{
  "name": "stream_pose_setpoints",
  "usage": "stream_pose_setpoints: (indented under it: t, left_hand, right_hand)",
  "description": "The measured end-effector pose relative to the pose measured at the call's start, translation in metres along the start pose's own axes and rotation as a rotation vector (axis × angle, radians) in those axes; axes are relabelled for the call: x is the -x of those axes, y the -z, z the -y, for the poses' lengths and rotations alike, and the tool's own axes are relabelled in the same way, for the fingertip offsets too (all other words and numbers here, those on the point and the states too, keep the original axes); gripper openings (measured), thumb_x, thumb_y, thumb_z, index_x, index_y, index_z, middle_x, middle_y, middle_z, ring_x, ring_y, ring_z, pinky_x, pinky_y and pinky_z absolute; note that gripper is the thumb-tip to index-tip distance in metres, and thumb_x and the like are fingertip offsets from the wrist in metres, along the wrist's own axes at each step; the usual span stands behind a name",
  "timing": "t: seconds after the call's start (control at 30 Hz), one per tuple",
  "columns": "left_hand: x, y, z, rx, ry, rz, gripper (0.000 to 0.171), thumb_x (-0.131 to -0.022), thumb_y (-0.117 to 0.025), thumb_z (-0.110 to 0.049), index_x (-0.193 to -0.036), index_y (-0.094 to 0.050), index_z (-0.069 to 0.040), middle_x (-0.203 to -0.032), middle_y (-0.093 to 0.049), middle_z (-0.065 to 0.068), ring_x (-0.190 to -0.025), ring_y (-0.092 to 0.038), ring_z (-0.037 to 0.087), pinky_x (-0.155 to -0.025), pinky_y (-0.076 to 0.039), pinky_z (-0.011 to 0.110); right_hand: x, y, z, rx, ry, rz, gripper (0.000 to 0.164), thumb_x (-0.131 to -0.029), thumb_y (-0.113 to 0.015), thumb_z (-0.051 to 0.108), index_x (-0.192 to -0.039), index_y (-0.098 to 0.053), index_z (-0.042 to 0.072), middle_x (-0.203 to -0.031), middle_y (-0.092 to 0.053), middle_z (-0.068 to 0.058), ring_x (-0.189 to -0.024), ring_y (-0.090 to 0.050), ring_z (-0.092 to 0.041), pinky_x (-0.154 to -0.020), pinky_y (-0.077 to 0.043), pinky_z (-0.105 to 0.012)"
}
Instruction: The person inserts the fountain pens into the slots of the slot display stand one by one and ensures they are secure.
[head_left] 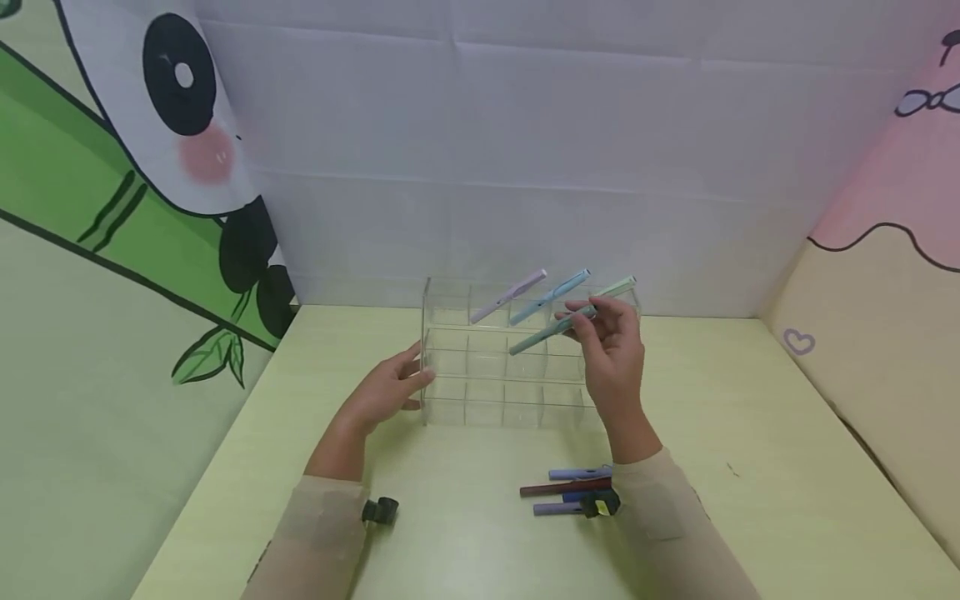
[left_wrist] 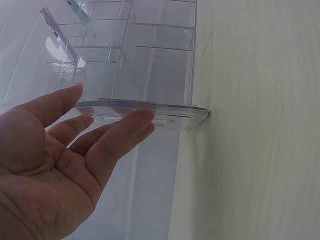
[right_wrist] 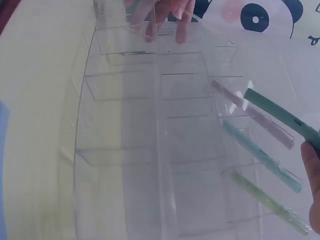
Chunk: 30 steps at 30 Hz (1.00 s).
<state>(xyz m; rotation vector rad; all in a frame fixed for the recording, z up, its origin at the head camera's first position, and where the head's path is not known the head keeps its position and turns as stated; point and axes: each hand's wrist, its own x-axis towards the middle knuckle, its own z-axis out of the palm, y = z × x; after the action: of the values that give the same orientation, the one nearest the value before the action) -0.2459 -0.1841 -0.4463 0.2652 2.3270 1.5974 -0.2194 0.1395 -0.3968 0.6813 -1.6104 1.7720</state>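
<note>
A clear acrylic pen rack (head_left: 487, 380) with rows of compartments stands on the table. Leaning in its top row are a lilac pen (head_left: 510, 296), a light blue pen (head_left: 551, 297) and a pale green pen (head_left: 618, 286). My right hand (head_left: 617, 350) pinches a dark teal pen (head_left: 542, 336) between thumb and fingers, tilted in front of the rack's upper right part. At the rack's left side, my left hand (head_left: 390, 387) has its fingertips against the side panel (left_wrist: 165, 114), fingers extended and thumb apart. The middle and lower rows hold no pens.
Several pens lie on the table near the right forearm, among them a dark red pen (head_left: 555, 489) and a purple pen (head_left: 557, 509). A white backdrop (head_left: 525, 125) rises behind the rack, with printed panels at left and right.
</note>
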Motion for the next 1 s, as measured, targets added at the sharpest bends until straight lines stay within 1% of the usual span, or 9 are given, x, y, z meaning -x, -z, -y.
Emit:
stream_pose_setpoints:
  t: [0.1,0.2,0.3,0.43,0.5,0.6,0.73,0.83,1.0]
  left_hand:
    - [0.000,-0.001,0.000,0.001,0.004,-0.003,0.077,-0.096,-0.062,-0.044,-0.158,-0.018,-0.032,-0.158,-0.031,0.015,-0.134,-0.049,0.033,-0.092,-0.057,0.042]
    - [-0.001,-0.002,0.000,-0.001,0.004,0.000,0.076,-0.096,-0.061,-0.042,-0.158,-0.018,-0.031,-0.158,-0.032,0.014,-0.134,-0.049,0.033,-0.091,-0.057,0.042]
    - [-0.001,-0.002,0.000,0.001,-0.004,0.000,0.076,-0.096,-0.062,-0.043,-0.158,-0.019,-0.031,-0.158,-0.032,0.014,-0.135,-0.048,0.033,-0.090,-0.058,0.042]
    - [0.000,-0.002,-0.001,-0.002,-0.015,-0.004,0.077,-0.096,-0.062,-0.044,-0.158,-0.019,-0.030,-0.158,-0.033,0.016,-0.136,-0.047,0.034,-0.090,-0.058,0.042]
    - [0.000,-0.002,-0.001,-0.002,-0.018,-0.002,0.077,-0.096,-0.061,-0.043,-0.158,-0.018,-0.029,-0.158,-0.032,0.017,-0.135,-0.047,0.035,-0.090,-0.058,0.042]
    - [-0.001,-0.002,0.000,0.003,-0.010,-0.002,0.076,-0.096,-0.061,-0.042,-0.158,-0.019,-0.030,-0.158,-0.032,0.016,-0.135,-0.047,0.034,-0.090,-0.057,0.042]
    - [0.000,-0.002,0.000,0.007,-0.011,-0.001,0.073,-0.098,-0.060,-0.039,-0.158,-0.019,-0.031,-0.158,-0.032,0.016,-0.135,-0.048,0.034,-0.091,-0.057,0.042]
    - [0.001,-0.001,-0.001,0.003,-0.011,0.001,0.072,-0.099,-0.060,-0.038,-0.158,-0.019,-0.032,-0.158,-0.031,0.017,-0.134,-0.048,0.035,-0.091,-0.057,0.042]
    - [0.001,-0.001,-0.001,-0.001,-0.010,0.001,0.074,-0.098,-0.060,-0.041,-0.158,-0.018,-0.033,-0.158,-0.032,0.017,-0.133,-0.050,0.034,-0.091,-0.057,0.042]
  right_hand:
    - [0.000,-0.008,-0.010,-0.011,-0.025,-0.061,0.035,-0.097,-0.056,-0.001,-0.125,-0.040,-0.015,-0.112,-0.060,-0.029,-0.099,-0.069,-0.033,-0.085,-0.059,-0.037]
    - [0.004,-0.013,-0.013,0.025,-0.066,-0.069,0.031,-0.097,-0.055,-0.004,-0.124,-0.042,-0.014,-0.113,-0.059,-0.030,-0.099,-0.068,-0.037,-0.085,-0.059,-0.037]
    - [0.007,-0.018,-0.010,0.113,-0.103,-0.022,0.028,-0.097,-0.055,-0.005,-0.122,-0.045,-0.014,-0.112,-0.060,-0.030,-0.099,-0.067,-0.041,-0.085,-0.059,-0.035]
    - [0.010,-0.022,-0.010,0.217,-0.168,0.065,0.024,-0.097,-0.056,-0.002,-0.118,-0.052,-0.012,-0.110,-0.064,-0.026,-0.097,-0.068,-0.039,-0.085,-0.059,-0.031]
    - [0.012,-0.024,-0.012,0.258,-0.200,0.107,0.022,-0.097,-0.057,-0.001,-0.117,-0.054,-0.011,-0.109,-0.065,-0.024,-0.097,-0.068,-0.038,-0.085,-0.059,-0.030]
    - [0.015,-0.022,-0.020,0.307,-0.231,0.143,0.021,-0.097,-0.058,0.002,-0.116,-0.058,-0.008,-0.109,-0.066,-0.023,-0.097,-0.069,-0.038,-0.085,-0.059,-0.028]
    - [0.017,-0.018,-0.035,0.350,-0.240,0.154,0.021,-0.098,-0.061,0.010,-0.116,-0.064,0.002,-0.106,-0.069,-0.016,-0.096,-0.071,-0.029,-0.084,-0.058,-0.024]
    - [0.017,-0.015,-0.040,0.360,-0.234,0.167,0.020,-0.097,-0.062,0.018,-0.115,-0.066,0.008,-0.104,-0.071,-0.009,-0.095,-0.071,-0.024,-0.083,-0.058,-0.022]
    - [0.018,-0.014,-0.041,0.374,-0.213,0.191,0.020,-0.097,-0.062,0.020,-0.115,-0.067,0.010,-0.104,-0.071,-0.006,-0.093,-0.072,-0.020,-0.081,-0.058,-0.022]
